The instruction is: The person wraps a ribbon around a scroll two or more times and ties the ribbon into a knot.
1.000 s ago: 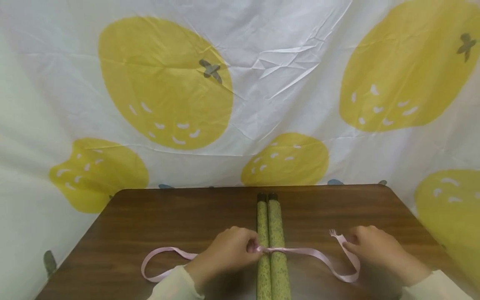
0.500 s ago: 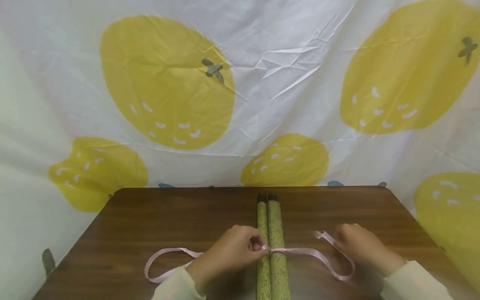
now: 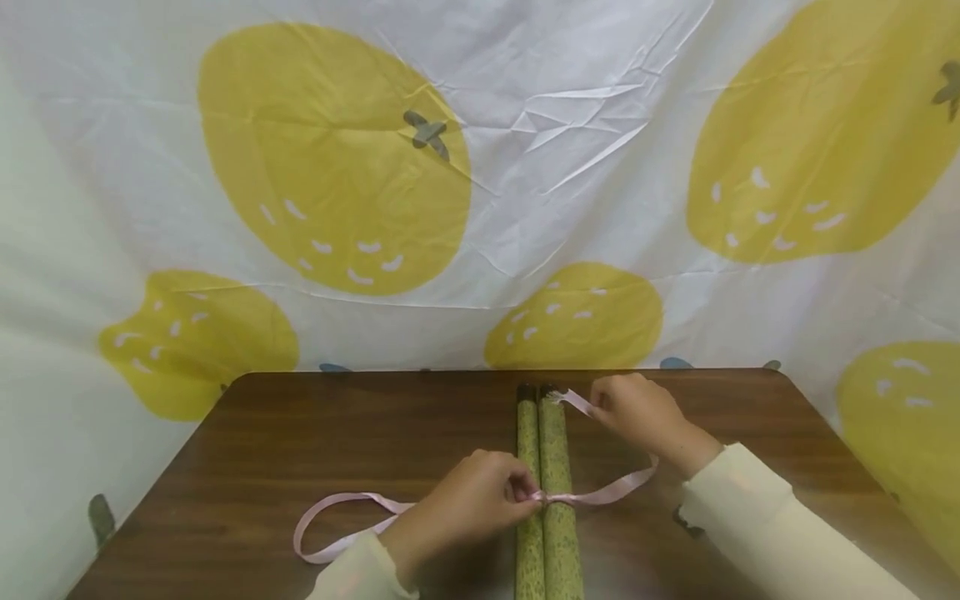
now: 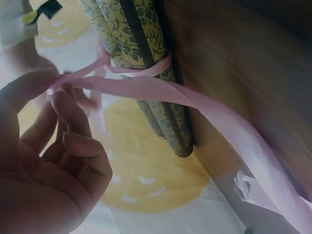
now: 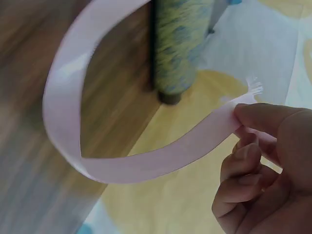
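Observation:
Two long rolls (image 3: pixel 558 454) in yellow-green patterned cloth, with dark ends, lie side by side on the table. A pink ribbon (image 3: pixel 611 493) passes round them, drawn together on top. My left hand (image 3: pixel 468 500) pinches the ribbon close over the rolls, between thumb and forefinger, as the left wrist view shows. The ribbon's other length (image 4: pixel 219 114) loops away on the left side. My right hand (image 3: pixel 637 414) is raised at the right of the rolls' far ends. In the right wrist view its thumb and fingers pinch the ribbon just behind the frayed tip (image 5: pixel 254 88).
The dark wooden table (image 3: pixel 390 425) has rounded far corners. Behind it hangs a white cloth (image 3: pixel 525 208) printed with large yellow fruits. The ribbon's left loop (image 3: pixel 318 552) lies on the table beside my left forearm.
My right hand has moved leftward and away toward the rolls' far ends, carrying the frayed ribbon end up with it. The left hand keeps its pinch with only a slight shift right.

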### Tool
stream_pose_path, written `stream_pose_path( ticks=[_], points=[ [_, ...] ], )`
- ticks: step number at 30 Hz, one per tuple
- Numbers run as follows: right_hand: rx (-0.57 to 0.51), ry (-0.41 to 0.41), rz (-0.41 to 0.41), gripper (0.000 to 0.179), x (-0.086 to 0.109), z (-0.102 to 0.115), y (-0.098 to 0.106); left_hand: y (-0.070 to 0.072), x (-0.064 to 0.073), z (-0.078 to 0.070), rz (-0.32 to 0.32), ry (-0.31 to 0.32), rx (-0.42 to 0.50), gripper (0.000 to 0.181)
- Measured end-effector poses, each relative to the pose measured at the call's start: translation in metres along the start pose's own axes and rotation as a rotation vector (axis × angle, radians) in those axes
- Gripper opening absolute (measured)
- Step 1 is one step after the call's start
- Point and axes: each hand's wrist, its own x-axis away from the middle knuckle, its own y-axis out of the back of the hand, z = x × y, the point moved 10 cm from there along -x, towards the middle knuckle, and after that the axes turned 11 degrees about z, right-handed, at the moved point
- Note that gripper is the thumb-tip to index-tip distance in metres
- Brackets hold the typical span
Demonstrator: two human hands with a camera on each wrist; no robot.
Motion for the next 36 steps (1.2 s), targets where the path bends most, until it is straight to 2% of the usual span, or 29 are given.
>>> stream_pose_path(
  ticks=[3,9,13,17,20,26,32,36],
  points=[
    [-0.013,0.008,0.014,0.012,-0.016,0.017,-0.004,0.0,-0.002,-0.003,0.0,-0.011,0.0,0.005],
    [-0.053,0.039,0.057,0.013,-0.04,0.045,-0.024,-0.002,-0.005,-0.005,0.027,0.012,0.004,0.004],
    [-0.094,0.047,0.086,0.013,-0.051,0.053,-0.042,-0.003,-0.006,-0.004,0.041,0.031,0.028,0.004],
    [-0.108,0.069,0.096,0.015,-0.054,0.057,-0.054,-0.002,-0.005,-0.002,0.025,0.04,0.046,0.004],
    [-0.125,0.109,0.106,0.015,-0.05,0.058,-0.06,0.0,-0.004,-0.001,0.007,0.034,0.06,0.004],
    [-0.207,0.257,0.096,0.004,-0.031,0.059,-0.06,0.004,-0.003,0.002,-0.029,0.039,0.085,0.005],
    [-0.32,0.244,0.078,0.005,-0.001,0.048,-0.048,0.006,-0.002,0.007,-0.053,0.043,0.158,0.005],
    [-0.383,0.258,0.079,0.004,0.021,0.051,-0.039,0.008,-0.002,0.01,-0.073,0.04,0.216,0.008]
  ],
)
